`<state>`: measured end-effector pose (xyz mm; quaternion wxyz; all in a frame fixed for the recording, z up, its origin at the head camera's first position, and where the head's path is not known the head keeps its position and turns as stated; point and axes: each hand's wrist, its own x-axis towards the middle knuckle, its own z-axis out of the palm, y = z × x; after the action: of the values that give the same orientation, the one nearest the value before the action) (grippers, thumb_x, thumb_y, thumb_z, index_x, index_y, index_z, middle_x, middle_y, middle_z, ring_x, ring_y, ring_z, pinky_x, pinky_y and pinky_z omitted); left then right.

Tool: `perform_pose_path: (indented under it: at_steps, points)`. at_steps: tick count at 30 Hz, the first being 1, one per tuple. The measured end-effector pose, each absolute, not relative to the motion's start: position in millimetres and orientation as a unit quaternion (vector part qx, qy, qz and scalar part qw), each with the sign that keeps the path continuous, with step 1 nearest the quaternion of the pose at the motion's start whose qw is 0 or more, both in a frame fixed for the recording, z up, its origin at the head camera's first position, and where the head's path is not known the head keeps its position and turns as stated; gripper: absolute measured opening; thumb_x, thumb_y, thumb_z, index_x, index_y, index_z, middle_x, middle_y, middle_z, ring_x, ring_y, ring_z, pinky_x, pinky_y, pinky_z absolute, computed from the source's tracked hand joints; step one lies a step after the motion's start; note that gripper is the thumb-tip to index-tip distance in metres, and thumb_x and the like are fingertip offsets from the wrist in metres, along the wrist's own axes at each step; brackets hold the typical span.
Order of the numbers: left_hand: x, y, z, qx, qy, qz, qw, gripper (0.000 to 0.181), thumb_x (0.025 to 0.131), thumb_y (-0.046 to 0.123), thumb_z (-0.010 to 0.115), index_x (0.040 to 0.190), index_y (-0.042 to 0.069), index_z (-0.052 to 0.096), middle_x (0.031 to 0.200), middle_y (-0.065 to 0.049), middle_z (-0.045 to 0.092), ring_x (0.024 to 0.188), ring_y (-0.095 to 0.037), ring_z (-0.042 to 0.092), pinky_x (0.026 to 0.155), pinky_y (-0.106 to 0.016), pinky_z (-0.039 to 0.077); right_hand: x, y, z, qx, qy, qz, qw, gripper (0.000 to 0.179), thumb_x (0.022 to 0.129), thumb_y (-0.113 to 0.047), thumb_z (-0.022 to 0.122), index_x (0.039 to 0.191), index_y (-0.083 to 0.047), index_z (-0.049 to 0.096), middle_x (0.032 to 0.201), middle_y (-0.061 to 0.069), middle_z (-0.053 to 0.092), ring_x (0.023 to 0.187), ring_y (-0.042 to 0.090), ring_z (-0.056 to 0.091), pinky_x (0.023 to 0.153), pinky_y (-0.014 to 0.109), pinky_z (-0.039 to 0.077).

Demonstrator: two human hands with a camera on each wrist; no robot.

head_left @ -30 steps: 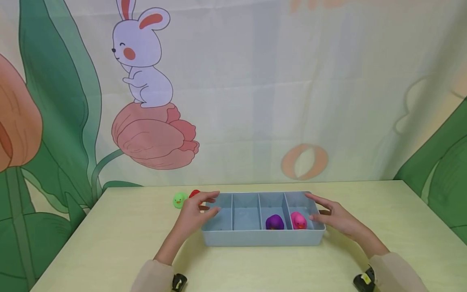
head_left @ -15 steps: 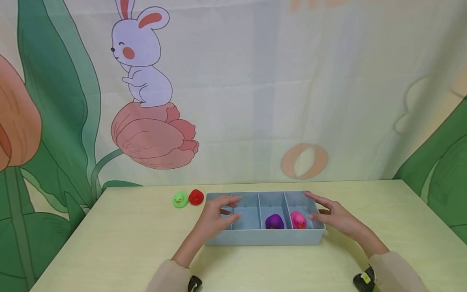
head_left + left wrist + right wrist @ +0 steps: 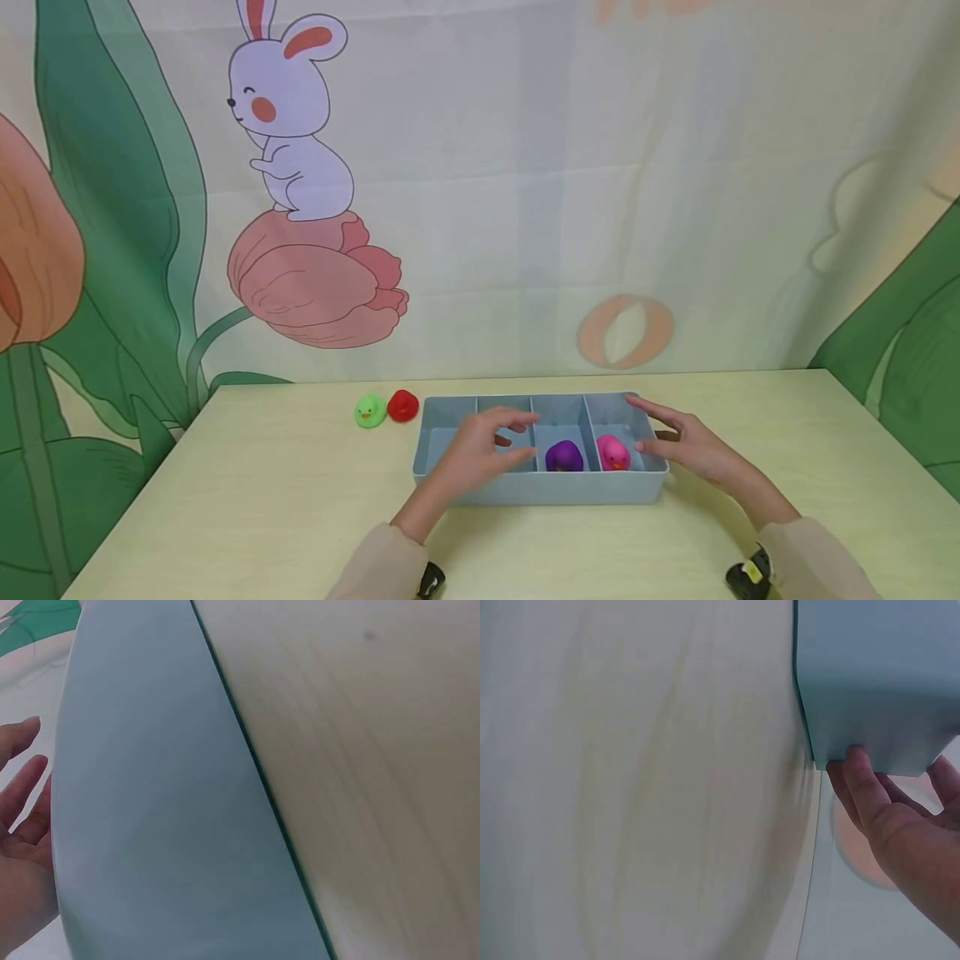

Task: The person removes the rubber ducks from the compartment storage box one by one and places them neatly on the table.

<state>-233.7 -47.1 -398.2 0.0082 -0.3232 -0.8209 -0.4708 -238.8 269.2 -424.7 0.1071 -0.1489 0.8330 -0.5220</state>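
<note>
A blue-grey divided box [image 3: 555, 489] rests lengthwise on the table. My left hand [image 3: 480, 450] hovers above its left half, thumb and fingers apart, with nothing held. In the left wrist view that hand [image 3: 22, 847] shows behind the box's long front wall [image 3: 165, 787]. My right hand [image 3: 697, 450] holds the right end of the box, thumb at the rim; in the right wrist view the fingers [image 3: 862, 784] touch the end wall [image 3: 877, 724]. A purple rubber duck [image 3: 564, 457] sits in the third compartment from the left, a pink rubber duck [image 3: 614, 452] in the rightmost.
A green rubber duck [image 3: 370, 411] and a red rubber duck [image 3: 403, 406] stand on the table left of the box, near the back edge. Behind the pale wooden table [image 3: 247, 492] hangs a printed curtain [image 3: 480, 250] with a rabbit and flowers.
My left hand has moved right from the box's left end to over its second compartment, uncovering the red duck and the leftmost compartment. The right hand and the ducks have stayed put.
</note>
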Motion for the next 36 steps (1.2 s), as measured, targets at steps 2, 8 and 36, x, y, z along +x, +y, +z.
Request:
perform_pose_path:
  at_steps: [2, 8, 36]
  points:
    - [-233.5, -42.8, -397.4, -0.324, -0.824, -0.465, -0.009, 0.035, 0.081, 0.008, 0.067, 0.115, 0.005, 0.062, 0.112, -0.008, 0.062, 0.099, -0.025, 0.057, 0.079, -0.030, 0.052, -239.1, 269.2, -425.1, -0.149, 0.833, -0.522, 0.107, 0.065, 0.086, -0.017, 0.062, 0.143, -0.009, 0.029, 0.148, 0.023, 0.014, 0.119, 0.056, 0.032, 0.093, 0.054, 0.039]
    - [-236.2, -31.9, -397.9, -0.325, -0.828, -0.454, -0.048, 0.035, 0.081, 0.009, 0.068, 0.115, 0.006, 0.062, 0.112, -0.007, 0.062, 0.101, -0.027, 0.055, 0.081, -0.031, 0.051, -239.0, 268.6, -425.3, -0.145, 0.835, -0.519, 0.106, 0.064, 0.086, -0.016, 0.061, 0.142, -0.010, 0.030, 0.148, 0.023, 0.015, 0.119, 0.054, 0.034, 0.092, 0.054, 0.040]
    - [-257.4, 4.6, -388.4, -0.388, -0.904, -0.168, -0.064, 0.034, 0.079, 0.012, 0.070, 0.113, 0.008, 0.066, 0.109, 0.001, 0.066, 0.100, -0.013, 0.061, 0.079, -0.017, 0.047, -238.0, 267.8, -423.4, -0.146, 0.837, -0.517, 0.104, 0.066, 0.086, -0.019, 0.062, 0.142, -0.009, 0.030, 0.148, 0.024, 0.015, 0.119, 0.055, 0.034, 0.092, 0.055, 0.040]
